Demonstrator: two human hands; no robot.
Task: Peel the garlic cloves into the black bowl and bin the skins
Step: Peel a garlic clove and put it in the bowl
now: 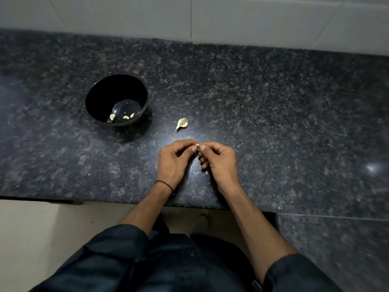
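Garlic cloves (112, 117), peeled and pale, lie at the bottom of the black bowl (105, 89), which stands upright on the dark speckled counter (273, 102). To the right of the bowl, near it but not touching, a whole clove (182, 123) in its papery skin lies on the counter. Further right of the bowl and closer to the person, the two hands meet just above the counter. The left hand (173, 159), with a thin black band (165, 184) round its wrist, has its fingers curled, and its thumb and forefinger pinch one end of a small clove (197, 145). The right hand (220, 161) pinches the other end of that small clove between thumb and forefinger, with its remaining fingers curled under the palm. The small clove is too tiny to tell how much skin it has. A pale scrap (206, 172) lies on the counter beside the right hand's lowest finger
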